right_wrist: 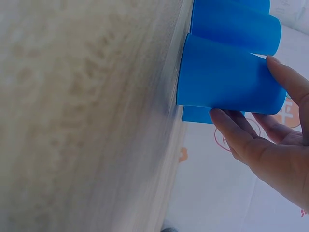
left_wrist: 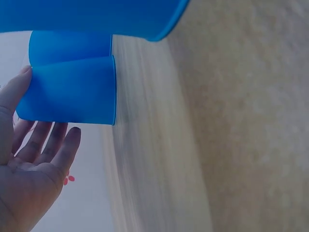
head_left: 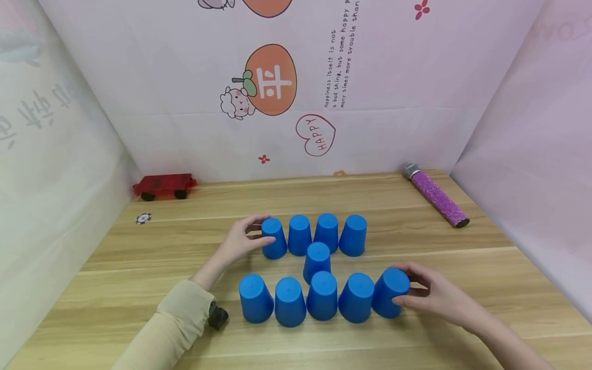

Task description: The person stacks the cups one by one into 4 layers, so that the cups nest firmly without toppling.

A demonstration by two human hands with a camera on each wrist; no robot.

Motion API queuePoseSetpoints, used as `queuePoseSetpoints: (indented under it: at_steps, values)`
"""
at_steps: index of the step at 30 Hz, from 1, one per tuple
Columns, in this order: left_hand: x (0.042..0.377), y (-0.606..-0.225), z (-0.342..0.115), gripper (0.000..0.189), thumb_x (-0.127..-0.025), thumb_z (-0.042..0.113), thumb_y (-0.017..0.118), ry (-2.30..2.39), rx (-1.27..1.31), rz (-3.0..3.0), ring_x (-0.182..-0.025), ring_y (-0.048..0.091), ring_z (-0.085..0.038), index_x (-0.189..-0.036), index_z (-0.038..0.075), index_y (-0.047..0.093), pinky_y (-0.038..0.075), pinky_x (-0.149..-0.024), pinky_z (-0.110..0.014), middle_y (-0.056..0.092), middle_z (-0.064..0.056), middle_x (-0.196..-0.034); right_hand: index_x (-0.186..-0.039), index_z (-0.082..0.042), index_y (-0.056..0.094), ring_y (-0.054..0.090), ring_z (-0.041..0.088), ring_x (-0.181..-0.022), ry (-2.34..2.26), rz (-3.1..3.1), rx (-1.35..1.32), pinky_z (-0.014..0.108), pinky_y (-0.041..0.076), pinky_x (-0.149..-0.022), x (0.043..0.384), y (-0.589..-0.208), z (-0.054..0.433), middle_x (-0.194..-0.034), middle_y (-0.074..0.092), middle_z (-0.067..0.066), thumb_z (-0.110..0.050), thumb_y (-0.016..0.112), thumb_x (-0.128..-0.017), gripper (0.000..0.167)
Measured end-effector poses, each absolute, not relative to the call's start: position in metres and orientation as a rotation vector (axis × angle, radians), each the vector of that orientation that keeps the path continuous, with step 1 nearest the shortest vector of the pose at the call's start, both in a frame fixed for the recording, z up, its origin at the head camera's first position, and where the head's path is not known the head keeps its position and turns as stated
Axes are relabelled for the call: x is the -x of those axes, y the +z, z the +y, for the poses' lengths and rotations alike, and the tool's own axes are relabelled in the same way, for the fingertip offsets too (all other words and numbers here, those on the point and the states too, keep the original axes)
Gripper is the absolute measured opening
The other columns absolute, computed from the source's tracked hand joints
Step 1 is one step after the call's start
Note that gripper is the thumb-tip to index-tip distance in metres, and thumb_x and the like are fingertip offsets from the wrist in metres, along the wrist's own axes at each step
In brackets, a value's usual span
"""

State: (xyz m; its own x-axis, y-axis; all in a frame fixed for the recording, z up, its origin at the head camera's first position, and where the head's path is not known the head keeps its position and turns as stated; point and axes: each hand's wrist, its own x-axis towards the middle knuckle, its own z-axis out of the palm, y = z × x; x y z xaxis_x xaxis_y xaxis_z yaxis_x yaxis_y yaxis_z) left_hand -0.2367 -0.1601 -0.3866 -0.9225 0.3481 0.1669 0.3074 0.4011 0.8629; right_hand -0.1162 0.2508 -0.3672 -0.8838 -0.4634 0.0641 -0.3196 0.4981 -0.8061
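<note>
Evidently, ten blue plastic cups (head_left: pixel 316 264) stood upside down on the wooden tabletop (head_left: pixel 222 203): four across the back, five across the front, one between the rows. At the back, the left hand (head_left: pixel 240 239) held the leftmost back cup (head_left: pixel 277 250), thumb at its near side and fingers curved behind. The right hand (head_left: pixel 432 293) pinched the rightmost front cup (head_left: pixel 386 294) in much the same way — thumb in front, fingers at the far side — with the neighbouring cup (head_left: pixel 357 298) just beside it. A beige sleeve (head_left: pixel 168 326) covered the left forearm. Well apart, a red toy car (head_left: pixel 164 186) stood near the printed backdrop (head_left: pixel 185 118) on the left, with a black-and-white chip (head_left: pixel 143 218) close by; a glittery purple microphone (head_left: pixel 439 198) lay to the right.
</note>
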Motion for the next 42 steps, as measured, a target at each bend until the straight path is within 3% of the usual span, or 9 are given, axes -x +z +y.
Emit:
queuePoseSetpoints:
  at_steps: [8,12,17,21,26,32,42]
  values:
    - [0.231,-0.388,-0.174,0.057,-0.083,0.023,0.072,1.674,-0.591,2.570,-0.120,0.054,-0.035,-0.135,0.013,0.049,0.048,-0.097,-0.046,0.056,-0.013,-0.130,-0.125,-0.003,0.050,0.053,-0.009,-0.102,-1.338,2.574,0.692,0.028,0.056,-0.082,0.116,-0.367,0.252,-0.114,0.061,0.000,-0.015,0.067,-0.087,0.043]
    - [0.225,-0.388,-0.184,0.054,-0.084,0.020,0.071,1.731,-0.593,2.582,-0.120,0.055,-0.033,-0.133,0.013,0.051,0.048,-0.097,-0.046,0.057,-0.016,-0.129,-0.123,-0.004,0.051,0.054,-0.008,-0.103,-1.344,2.586,0.682,0.018,0.053,-0.081,0.116,-0.366,0.253,-0.113,0.062,0.001,-0.015,0.067,-0.087,0.041]
    - [0.213,-0.384,-0.196,0.051,-0.084,0.019,0.070,1.781,-0.613,2.610,-0.119,0.056,-0.031,-0.131,0.010,0.052,0.047,-0.096,-0.048,0.058,-0.018,-0.128,-0.122,-0.003,0.053,0.053,-0.010,-0.104,-1.366,2.639,0.642,0.015,0.052,-0.081,0.116,-0.364,0.254,-0.113,0.062,0.003,-0.014,0.068,-0.086,0.041]
    - [0.201,-0.378,-0.206,0.048,-0.085,0.018,0.070,1.819,-0.609,2.635,-0.116,0.058,-0.024,-0.129,0.010,0.053,0.051,-0.093,-0.036,0.060,-0.013,-0.126,-0.121,-0.003,0.053,0.055,-0.010,-0.102,-1.375,2.695,0.599,0.015,0.053,-0.080,0.117,-0.362,0.257,-0.111,0.063,-0.002,-0.013,0.068,-0.086,0.040]
    - [0.185,-0.375,-0.215,0.042,-0.088,0.017,0.066,1.846,-0.595,2.649,-0.110,0.060,-0.004,-0.127,0.007,0.055,0.051,-0.087,-0.017,0.060,-0.017,-0.125,-0.121,-0.003,0.053,0.055,-0.010,-0.098,-1.378,2.770,0.520,0.016,0.053,-0.078,0.120,-0.357,0.260,-0.107,0.061,-0.013,-0.014,0.067,-0.087,0.039]
    - [0.169,-0.371,-0.221,0.035,-0.091,0.011,0.061,1.912,-0.592,2.655,-0.107,0.060,0.000,-0.125,0.003,0.056,0.051,-0.086,-0.016,0.059,-0.024,-0.123,-0.122,-0.003,0.052,0.057,-0.008,-0.095,-1.429,2.851,0.496,0.016,0.053,-0.076,0.125,-0.352,0.260,-0.105,0.058,-0.020,-0.010,0.067,-0.086,0.039]
    - [0.142,-0.362,-0.217,0.030,-0.096,0.012,0.053,1.855,-0.558,2.778,-0.106,0.060,0.003,-0.125,0.004,0.055,0.049,-0.086,-0.011,0.063,-0.019,-0.117,-0.124,-0.005,0.052,0.057,-0.004,-0.094,-1.500,2.963,0.507,0.009,0.048,-0.079,0.145,-0.328,0.252,-0.103,0.059,-0.014,-0.011,0.066,-0.088,0.039]
